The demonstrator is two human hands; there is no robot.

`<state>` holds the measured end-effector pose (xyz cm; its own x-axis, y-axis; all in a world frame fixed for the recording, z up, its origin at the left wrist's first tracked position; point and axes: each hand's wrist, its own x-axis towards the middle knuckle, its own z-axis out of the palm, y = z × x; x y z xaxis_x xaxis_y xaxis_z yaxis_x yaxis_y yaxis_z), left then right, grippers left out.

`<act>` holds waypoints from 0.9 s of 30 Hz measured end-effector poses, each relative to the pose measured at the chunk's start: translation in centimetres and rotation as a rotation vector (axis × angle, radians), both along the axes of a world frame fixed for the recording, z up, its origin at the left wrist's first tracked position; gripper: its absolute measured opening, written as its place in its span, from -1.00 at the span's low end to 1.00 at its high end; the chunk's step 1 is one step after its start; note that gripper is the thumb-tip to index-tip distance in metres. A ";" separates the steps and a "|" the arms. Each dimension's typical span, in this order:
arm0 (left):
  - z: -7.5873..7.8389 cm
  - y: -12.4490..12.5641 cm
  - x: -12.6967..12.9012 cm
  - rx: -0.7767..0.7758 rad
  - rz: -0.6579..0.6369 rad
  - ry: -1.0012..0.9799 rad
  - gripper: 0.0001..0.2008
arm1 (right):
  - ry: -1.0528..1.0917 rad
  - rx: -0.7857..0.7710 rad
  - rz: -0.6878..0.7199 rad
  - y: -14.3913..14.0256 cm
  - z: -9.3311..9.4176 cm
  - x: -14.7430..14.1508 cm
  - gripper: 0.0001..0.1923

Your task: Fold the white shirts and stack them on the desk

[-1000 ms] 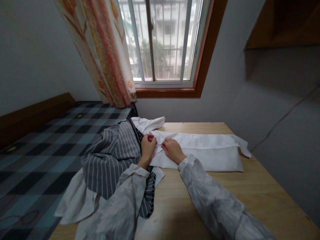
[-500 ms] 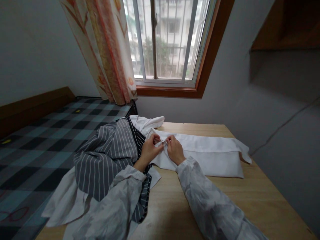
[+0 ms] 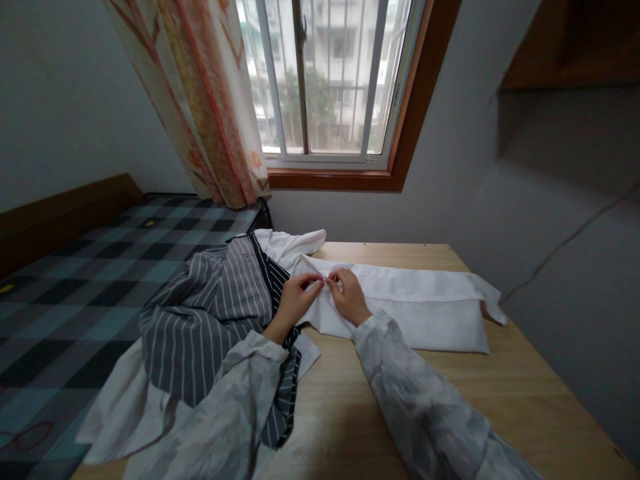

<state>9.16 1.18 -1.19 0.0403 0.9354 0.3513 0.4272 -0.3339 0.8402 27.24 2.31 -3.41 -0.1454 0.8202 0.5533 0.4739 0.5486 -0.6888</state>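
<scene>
A white garment [image 3: 425,313] lies folded into a long strip across the wooden table, one loose end hanging past its right side. Over its left end, my left hand [image 3: 299,298] pinches a bit of the white cloth between thumb and fingers. Close beside it, my right hand [image 3: 347,295] pinches the same spot, the fingertips of both hands almost meeting. Whatever small detail sits between the fingertips is too small to make out. Against my left forearm rests a crumpled grey garment with white stripes [image 3: 200,333], with white cloth [image 3: 120,407] showing beneath it.
The wooden table [image 3: 450,400] reaches to the wall under a barred window [image 3: 330,87]. On the left stands a bed with a checked cover [image 3: 65,320]. A floral curtain [image 3: 200,100] hangs by the window. A cable [image 3: 565,247] runs along the right wall.
The fingertips of both hands have drawn closer together on the white cloth, and the left fingers have closed in. The view has shifted slightly; the garments lie as before.
</scene>
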 end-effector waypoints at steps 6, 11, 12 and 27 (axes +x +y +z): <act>0.1 0.1 0.0 0.010 -0.061 0.074 -0.75 | 0.147 -0.159 0.124 1.1 -1.3 0.1 -0.85; 0.0 0.5 -0.2 -0.046 -0.099 0.081 -0.76 | 0.194 -0.206 0.166 1.2 -1.6 0.2 -0.82; -0.1 0.6 -0.2 -0.053 -0.107 0.081 -0.76 | 0.199 -0.210 0.170 1.2 -1.6 0.3 -0.83; -0.8 0.3 0.5 0.051 -0.060 0.097 -0.76 | 0.332 -0.255 0.174 2.1 -2.6 0.4 -0.79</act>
<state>9.61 1.49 -2.02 0.1318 0.9111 0.3905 0.4832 -0.4030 0.7773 27.62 4.41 -6.02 -0.1421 0.9154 0.3767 0.1199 0.3937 -0.9114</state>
